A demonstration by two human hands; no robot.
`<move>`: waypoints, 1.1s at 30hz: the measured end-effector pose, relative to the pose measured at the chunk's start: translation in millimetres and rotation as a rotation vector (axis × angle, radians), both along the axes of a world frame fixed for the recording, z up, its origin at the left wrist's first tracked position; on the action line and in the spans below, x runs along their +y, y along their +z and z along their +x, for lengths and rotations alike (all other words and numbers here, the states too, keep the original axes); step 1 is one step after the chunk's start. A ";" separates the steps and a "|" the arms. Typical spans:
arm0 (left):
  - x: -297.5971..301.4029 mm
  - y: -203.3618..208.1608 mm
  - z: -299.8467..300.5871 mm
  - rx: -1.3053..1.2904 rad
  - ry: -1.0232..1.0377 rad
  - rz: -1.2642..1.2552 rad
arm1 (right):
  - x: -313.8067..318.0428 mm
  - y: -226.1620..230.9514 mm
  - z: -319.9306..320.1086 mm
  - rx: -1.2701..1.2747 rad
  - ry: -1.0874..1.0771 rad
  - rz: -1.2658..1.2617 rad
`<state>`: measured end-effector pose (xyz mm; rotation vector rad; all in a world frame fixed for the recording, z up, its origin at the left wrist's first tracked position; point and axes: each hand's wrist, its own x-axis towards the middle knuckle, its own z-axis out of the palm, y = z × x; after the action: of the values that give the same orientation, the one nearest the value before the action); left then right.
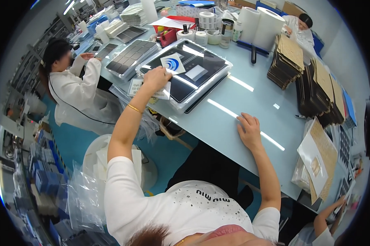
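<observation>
Fingers of the left hand [155,78] pinch the lower corner of a small white card with a blue swirl [172,64], holding it up over a stack of dark glossy panels in clear plastic wrap [193,76] near the far-left part of the pale blue-grey table [242,102]. A gold bangle [133,108] circles that forearm. The right hand [249,131] lies palm down on the bare tabletop near the table's front edge, fingers loosely spread and gripping nothing, well apart from the card. Beyond the wrapped stack stand rolls of tape [201,37] and two tall white paper rolls [260,25], with a red tray [168,36] beside them. Piles of brown perforated card sheets [289,59] line the right side of the table. At the left, a person in a white coat [76,92] works over trays of dark panels [131,55]; another in white [299,30] sits at the far end.
</observation>
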<state>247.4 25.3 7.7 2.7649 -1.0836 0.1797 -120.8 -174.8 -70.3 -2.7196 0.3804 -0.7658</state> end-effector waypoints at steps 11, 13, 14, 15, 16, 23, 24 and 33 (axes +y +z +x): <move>3.8 -1.7 -137.4 -0.159 -0.403 -0.061 | 7.7 31.7 92.9 -0.175 0.051 1.712; 4.3 -7.8 -134.0 -0.186 -0.426 -0.081 | 17.7 42.1 121.0 -0.078 0.096 1.866; 2.1 -9.0 -134.7 -0.206 -0.432 -0.105 | 19.9 35.7 133.8 -0.070 0.108 1.846; -1.7 -5.8 -137.9 -0.157 -0.424 -0.104 | 17.2 29.2 141.5 -0.097 0.094 1.846; -1.6 -5.5 -137.7 -0.163 -0.446 -0.102 | 16.8 26.6 148.4 -0.005 0.011 1.648; 34.4 -3.8 -120.6 0.089 -0.298 -0.328 | -42.9 20.8 77.9 -0.099 -0.192 1.660; 34.8 -3.4 -119.5 0.097 -0.333 -0.329 | -61.7 17.1 57.2 -0.151 -0.287 1.709; 32.5 21.3 -132.1 0.001 -0.445 -0.171 | -135.2 0.6 -41.7 -0.682 -0.450 1.808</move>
<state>115.3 57.8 29.1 2.3060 -1.5651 0.1996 -162.4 -310.0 -69.7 -0.6556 0.8894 -0.7405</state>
